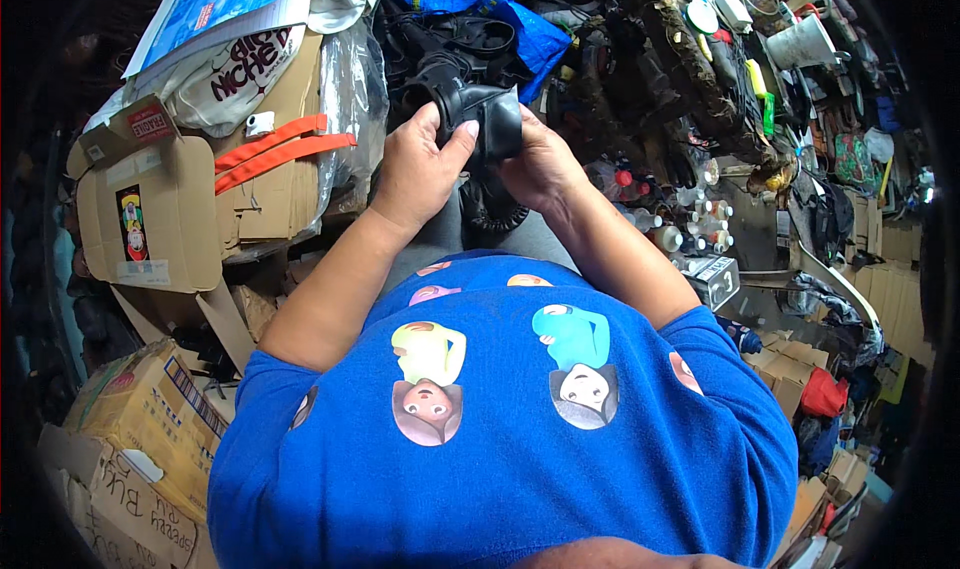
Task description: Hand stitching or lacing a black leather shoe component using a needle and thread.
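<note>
Both hands hold a black, glossy moulded piece (492,114) that looks like rubber or plastic, with a round opening on its left and a wide flap on its right. My left hand (425,159) grips its left side, thumb on the near face. My right hand (540,159) is closed around its right edge, with most fingers hidden behind it. Just below, between my forearms, lies a black ribbed, hose-like part (490,212); whether it joins the held piece I cannot tell. Beyond my hands is a heap of more black parts (475,37).
A blue bag (535,34) lies behind the black heap. Cardboard boxes (190,214) with orange strips (285,149) are stacked at left, beside a yellow carton (150,419). Small bottles (705,224) stand at right, near dense clutter and a white cup (800,44).
</note>
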The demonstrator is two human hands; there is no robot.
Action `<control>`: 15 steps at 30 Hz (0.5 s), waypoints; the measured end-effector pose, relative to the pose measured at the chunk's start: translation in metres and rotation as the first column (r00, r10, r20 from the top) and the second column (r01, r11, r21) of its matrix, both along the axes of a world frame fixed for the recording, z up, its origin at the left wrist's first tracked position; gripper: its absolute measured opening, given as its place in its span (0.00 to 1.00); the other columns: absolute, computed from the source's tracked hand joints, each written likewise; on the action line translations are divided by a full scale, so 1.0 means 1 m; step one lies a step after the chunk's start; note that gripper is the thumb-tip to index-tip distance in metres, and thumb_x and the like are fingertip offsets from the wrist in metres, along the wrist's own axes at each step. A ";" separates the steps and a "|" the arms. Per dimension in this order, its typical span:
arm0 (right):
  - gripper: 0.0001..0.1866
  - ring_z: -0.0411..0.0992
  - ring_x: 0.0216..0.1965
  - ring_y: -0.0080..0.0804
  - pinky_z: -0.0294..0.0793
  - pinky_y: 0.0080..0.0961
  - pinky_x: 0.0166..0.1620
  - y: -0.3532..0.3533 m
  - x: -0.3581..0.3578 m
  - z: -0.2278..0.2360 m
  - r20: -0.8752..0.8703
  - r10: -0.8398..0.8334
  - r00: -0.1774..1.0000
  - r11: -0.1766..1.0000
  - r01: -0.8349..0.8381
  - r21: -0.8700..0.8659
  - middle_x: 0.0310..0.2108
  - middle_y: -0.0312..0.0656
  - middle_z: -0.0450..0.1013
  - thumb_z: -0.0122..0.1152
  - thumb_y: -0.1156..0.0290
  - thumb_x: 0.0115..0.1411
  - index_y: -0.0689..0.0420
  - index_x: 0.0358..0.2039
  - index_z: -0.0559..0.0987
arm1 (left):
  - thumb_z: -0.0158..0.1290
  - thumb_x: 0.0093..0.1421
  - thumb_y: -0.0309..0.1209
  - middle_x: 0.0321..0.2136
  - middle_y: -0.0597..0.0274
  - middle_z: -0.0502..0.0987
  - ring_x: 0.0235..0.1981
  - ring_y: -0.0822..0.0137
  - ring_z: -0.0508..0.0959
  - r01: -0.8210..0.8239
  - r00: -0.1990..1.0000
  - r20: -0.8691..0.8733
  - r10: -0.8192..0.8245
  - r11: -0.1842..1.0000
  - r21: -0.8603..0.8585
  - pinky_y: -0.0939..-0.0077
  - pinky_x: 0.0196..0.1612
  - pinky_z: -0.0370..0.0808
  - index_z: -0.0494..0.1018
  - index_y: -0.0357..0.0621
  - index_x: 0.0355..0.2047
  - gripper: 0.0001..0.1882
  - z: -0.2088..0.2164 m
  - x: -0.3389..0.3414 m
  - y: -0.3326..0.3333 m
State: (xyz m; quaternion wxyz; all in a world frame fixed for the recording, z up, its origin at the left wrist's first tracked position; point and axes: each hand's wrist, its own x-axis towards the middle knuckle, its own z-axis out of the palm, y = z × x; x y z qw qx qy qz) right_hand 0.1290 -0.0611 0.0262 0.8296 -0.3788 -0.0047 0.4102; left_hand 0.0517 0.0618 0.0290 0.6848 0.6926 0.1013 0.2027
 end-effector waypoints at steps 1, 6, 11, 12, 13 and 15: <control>0.10 0.73 0.36 0.24 0.70 0.23 0.42 0.002 -0.002 0.009 -0.067 -0.006 0.998 1.000 0.007 0.005 0.36 0.37 0.75 0.53 0.73 0.57 0.58 0.40 0.75 | 0.53 0.58 0.29 0.24 0.63 0.78 0.26 0.78 0.74 -0.003 1.000 0.001 0.003 1.000 0.000 0.78 0.32 0.72 0.73 0.37 0.34 0.08 -0.002 0.001 0.001; 0.10 0.74 0.36 0.28 0.73 0.28 0.43 0.002 0.009 -0.002 -0.210 -0.042 0.977 0.999 0.040 -0.017 0.35 0.40 0.75 0.45 0.72 0.60 0.58 0.38 0.75 | 0.50 0.61 0.26 0.31 0.65 0.77 0.31 0.79 0.73 0.068 0.985 -0.169 -0.035 0.980 0.188 0.82 0.36 0.71 0.71 0.35 0.38 0.08 0.012 -0.002 -0.010; 0.12 0.74 0.31 0.34 0.76 0.34 0.40 0.012 0.012 -0.010 -0.302 -0.067 0.951 0.997 0.054 -0.052 0.31 0.44 0.75 0.41 0.74 0.60 0.60 0.34 0.75 | 0.50 0.61 0.27 0.28 0.67 0.76 0.27 0.80 0.71 0.109 0.953 -0.301 0.033 0.889 0.445 0.81 0.32 0.70 0.72 0.36 0.36 0.07 0.016 -0.007 -0.011; 0.12 0.74 0.31 0.35 0.76 0.33 0.40 0.014 0.012 -0.010 -0.286 -0.074 0.955 0.996 0.058 -0.064 0.31 0.44 0.75 0.41 0.74 0.60 0.60 0.33 0.76 | 0.50 0.61 0.27 0.28 0.67 0.76 0.27 0.80 0.71 0.110 0.954 -0.300 0.031 0.890 0.443 0.81 0.32 0.70 0.72 0.36 0.36 0.07 0.012 -0.007 -0.009; 0.10 0.74 0.30 0.31 0.75 0.29 0.38 0.015 0.012 -0.009 -0.244 -0.080 0.966 0.995 0.061 -0.084 0.29 0.42 0.75 0.44 0.75 0.59 0.59 0.32 0.76 | 0.49 0.61 0.27 0.30 0.67 0.77 0.29 0.79 0.72 0.092 0.976 -0.215 -0.025 0.947 0.309 0.82 0.34 0.70 0.71 0.36 0.38 0.07 0.008 -0.006 -0.008; 0.08 0.73 0.30 0.28 0.74 0.27 0.37 0.011 0.017 -0.021 -0.094 -0.079 0.992 0.990 0.067 -0.123 0.29 0.40 0.75 0.47 0.75 0.58 0.59 0.32 0.76 | 0.50 0.61 0.27 0.36 0.66 0.76 0.35 0.78 0.73 0.114 0.989 -0.087 -0.117 0.993 -0.042 0.82 0.41 0.70 0.71 0.37 0.41 0.09 -0.001 -0.004 -0.003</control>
